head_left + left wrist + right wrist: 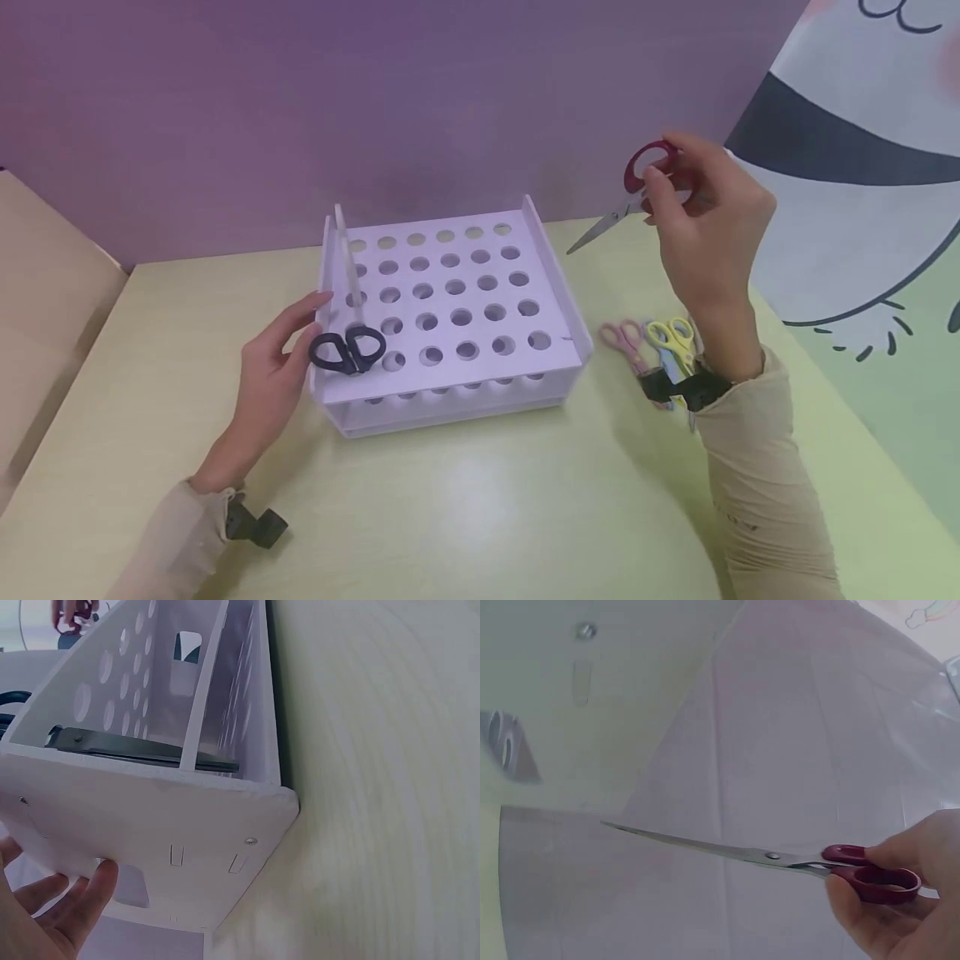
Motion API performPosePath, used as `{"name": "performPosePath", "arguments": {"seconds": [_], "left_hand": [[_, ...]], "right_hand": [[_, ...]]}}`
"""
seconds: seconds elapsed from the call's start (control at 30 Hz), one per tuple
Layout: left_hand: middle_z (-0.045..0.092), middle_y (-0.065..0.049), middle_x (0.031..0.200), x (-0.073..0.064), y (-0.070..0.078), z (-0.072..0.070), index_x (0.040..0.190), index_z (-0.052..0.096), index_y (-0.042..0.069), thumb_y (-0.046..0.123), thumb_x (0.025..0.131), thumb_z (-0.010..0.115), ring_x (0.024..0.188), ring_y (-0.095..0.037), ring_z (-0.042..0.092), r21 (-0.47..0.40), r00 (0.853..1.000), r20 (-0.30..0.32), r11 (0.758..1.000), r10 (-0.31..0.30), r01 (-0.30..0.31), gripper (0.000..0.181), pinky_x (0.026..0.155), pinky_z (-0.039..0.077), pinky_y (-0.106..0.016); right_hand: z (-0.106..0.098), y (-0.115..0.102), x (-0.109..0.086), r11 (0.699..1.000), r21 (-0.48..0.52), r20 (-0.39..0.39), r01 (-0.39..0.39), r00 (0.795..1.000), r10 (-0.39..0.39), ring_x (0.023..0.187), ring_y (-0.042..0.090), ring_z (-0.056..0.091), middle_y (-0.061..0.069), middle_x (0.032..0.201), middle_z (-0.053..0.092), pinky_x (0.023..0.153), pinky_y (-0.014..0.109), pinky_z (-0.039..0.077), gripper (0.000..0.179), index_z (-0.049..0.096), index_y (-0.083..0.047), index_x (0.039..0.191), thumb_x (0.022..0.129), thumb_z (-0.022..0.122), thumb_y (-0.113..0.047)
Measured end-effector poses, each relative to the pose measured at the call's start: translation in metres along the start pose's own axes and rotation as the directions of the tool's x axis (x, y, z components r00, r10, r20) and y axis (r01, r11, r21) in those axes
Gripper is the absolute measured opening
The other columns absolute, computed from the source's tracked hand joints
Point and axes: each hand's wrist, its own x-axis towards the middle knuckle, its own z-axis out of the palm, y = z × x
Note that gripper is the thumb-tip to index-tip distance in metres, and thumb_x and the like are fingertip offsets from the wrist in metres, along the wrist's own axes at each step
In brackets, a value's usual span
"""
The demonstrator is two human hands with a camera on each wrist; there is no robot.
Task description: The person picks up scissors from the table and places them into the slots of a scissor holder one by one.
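My right hand (712,208) holds red-handled scissors (615,218) by their loops, in the air right of a white rack (450,379) with rows of round holes. Their blades are together and point down to the left. In the right wrist view, the thumb and fingers pinch the red handles (885,885). My left hand (273,362) touches the rack's left side panel, fingertips beside its slot in the left wrist view. Black-handled scissors (348,350) stand in the rack's front left hole, dark blades (112,742) hanging down inside. A thin pale strip (347,254) rises behind them; its kind is unclear.
Pink scissors (622,337) and yellow scissors (675,337) lie on the table (465,508) right of the rack, with something blue beneath, partly hidden by my right wrist. A purple wall (450,108) stands behind the rack. A printed cartoon panel (847,225) is at the right.
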Motion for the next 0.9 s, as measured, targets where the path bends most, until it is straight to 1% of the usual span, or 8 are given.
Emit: {"name": "performPosePath", "arguments": {"seconds": [0.03, 0.07, 0.13, 0.27, 0.37, 0.63, 0.8, 0.9], "left_hand": [[0.06, -0.003, 0.138, 0.0, 0.0, 0.0, 0.137, 0.062, 0.013, 0.003, 0.099, 0.057, 0.12, -0.004, 0.058, -0.008, 1.0, 0.004, 1.0, -0.001, 0.001, 0.039, 0.08, 0.053, -0.012], [0.06, -0.003, 0.139, 0.0, 0.001, 0.001, 0.137, 0.062, 0.013, 0.003, 0.099, 0.057, 0.12, -0.004, 0.058, -0.013, 1.0, 0.005, 1.0, 0.0, 0.0, 0.039, 0.08, 0.053, -0.013], [0.06, -0.003, 0.139, -0.001, 0.002, 0.002, 0.136, 0.062, 0.013, 0.003, 0.099, 0.057, 0.121, -0.006, 0.058, -0.017, 1.0, 0.003, 1.0, 0.005, -0.005, 0.039, 0.078, 0.054, -0.013], [0.06, -0.004, 0.139, -0.001, 0.005, 0.002, 0.136, 0.063, 0.012, 0.002, 0.099, 0.058, 0.121, -0.007, 0.058, -0.012, 1.0, -0.004, 1.0, 0.017, -0.017, 0.038, 0.071, 0.055, -0.012], [0.06, -0.004, 0.138, -0.002, 0.008, 0.001, 0.135, 0.063, 0.011, 0.001, 0.098, 0.059, 0.12, -0.006, 0.058, 0.0, 1.0, -0.004, 1.0, 0.016, -0.016, 0.038, 0.069, 0.054, -0.011], [0.06, -0.004, 0.139, -0.002, 0.013, 0.003, 0.135, 0.063, 0.011, 0.002, 0.098, 0.06, 0.121, -0.008, 0.058, -0.032, 1.0, 0.027, 0.999, 0.011, -0.01, 0.038, 0.077, 0.054, -0.014], [0.059, -0.003, 0.14, -0.003, 0.012, 0.008, 0.135, 0.063, 0.011, 0.001, 0.097, 0.06, 0.12, -0.008, 0.058, -0.047, 0.999, 0.041, 0.999, 0.02, -0.018, 0.039, 0.077, 0.055, -0.016], [0.059, -0.003, 0.14, -0.003, 0.013, 0.009, 0.135, 0.063, 0.012, 0.002, 0.098, 0.059, 0.121, -0.009, 0.058, -0.052, 0.999, 0.046, 0.998, 0.02, -0.017, 0.038, 0.077, 0.056, -0.017]], "right_hand": [[0.001, -0.002, 0.0, 1.0, -0.003, -0.016, 0.021, 1.0, -0.021, 0.07, -0.002, 0.061, 0.009, 0.099, 0.074, 0.066, 0.011, 0.05, 0.029, 0.073, -0.014, 0.12, 0.091, 0.072, -0.016], [0.001, -0.004, 0.0, 1.0, 0.004, -0.039, 0.022, 0.999, -0.022, 0.071, -0.002, 0.061, 0.007, 0.099, 0.074, 0.066, 0.012, 0.05, 0.029, 0.073, -0.016, 0.12, 0.091, 0.072, -0.018], [0.002, -0.009, 0.0, 0.999, -0.003, -0.06, 0.047, 0.997, -0.047, 0.074, -0.002, 0.062, 0.004, 0.101, 0.074, 0.069, 0.012, 0.05, 0.03, 0.073, -0.015, 0.121, 0.092, 0.072, -0.021], [0.005, -0.02, 0.003, 0.997, 0.008, -0.075, 0.072, 0.995, -0.071, 0.08, -0.001, 0.064, 0.001, 0.105, 0.075, 0.072, 0.014, 0.051, 0.03, 0.073, -0.013, 0.121, 0.092, 0.072, -0.022], [0.008, -0.028, 0.004, 0.996, 0.023, -0.058, 0.086, 0.995, -0.085, 0.082, 0.0, 0.064, 0.0, 0.106, 0.074, 0.074, 0.014, 0.052, 0.03, 0.073, -0.012, 0.12, 0.091, 0.073, -0.02], [0.015, -0.045, 0.008, 0.984, 0.08, 0.005, 0.156, 0.988, -0.157, 0.081, 0.003, 0.066, 0.004, 0.104, 0.074, 0.073, 0.014, 0.053, 0.029, 0.072, -0.006, 0.118, 0.09, 0.074, -0.012], [0.02, -0.058, 0.01, 0.974, 0.103, 0.07, 0.202, 0.975, -0.21, 0.081, 0.015, 0.069, 0.007, 0.105, 0.074, 0.073, 0.011, 0.052, 0.031, 0.071, -0.003, 0.119, 0.088, 0.075, -0.007], [0.025, -0.066, 0.012, 0.964, 0.116, 0.101, 0.238, 0.963, -0.25, 0.081, 0.021, 0.07, 0.01, 0.104, 0.074, 0.074, 0.01, 0.051, 0.031, 0.071, -0.002, 0.118, 0.088, 0.075, -0.006]]}}
